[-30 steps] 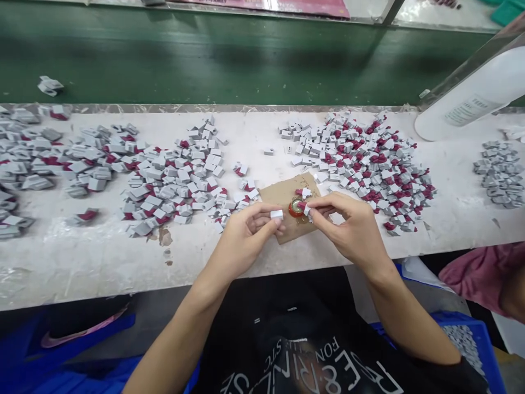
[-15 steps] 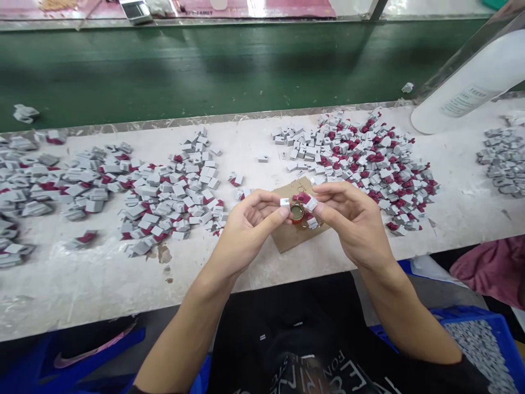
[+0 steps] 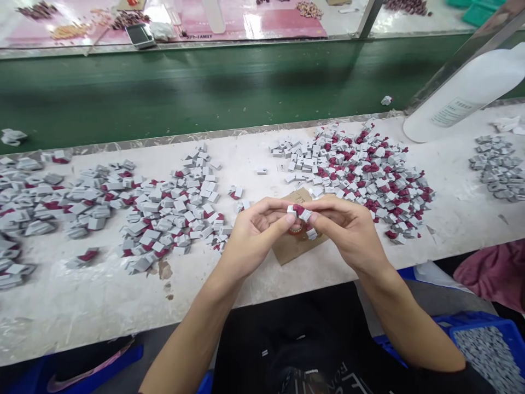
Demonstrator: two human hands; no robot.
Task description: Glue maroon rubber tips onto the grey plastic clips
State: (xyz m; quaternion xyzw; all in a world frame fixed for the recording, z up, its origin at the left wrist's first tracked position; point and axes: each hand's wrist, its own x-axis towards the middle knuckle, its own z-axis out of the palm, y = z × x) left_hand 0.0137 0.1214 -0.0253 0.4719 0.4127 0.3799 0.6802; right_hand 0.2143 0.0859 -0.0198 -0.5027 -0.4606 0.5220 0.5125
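Over the cardboard scrap [image 3: 292,249] the left hand [image 3: 250,238] and right hand [image 3: 348,232] each pinch a small grey piece [image 3: 292,210] and press the two together – one pair under way, with grey-and-red heaps [image 3: 361,169] covering the worktop [image 3: 102,295] on both sides.

A single head-worn camera looks forward and down, close over the worktop [image 3: 102,295] across the frame's middle, with the green conveyor belt [image 3: 205,93] filling the upper part.

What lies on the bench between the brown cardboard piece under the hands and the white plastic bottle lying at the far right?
In the head view, a heap of small grey and maroon blocks fills that stretch between cardboard piece and bottle.
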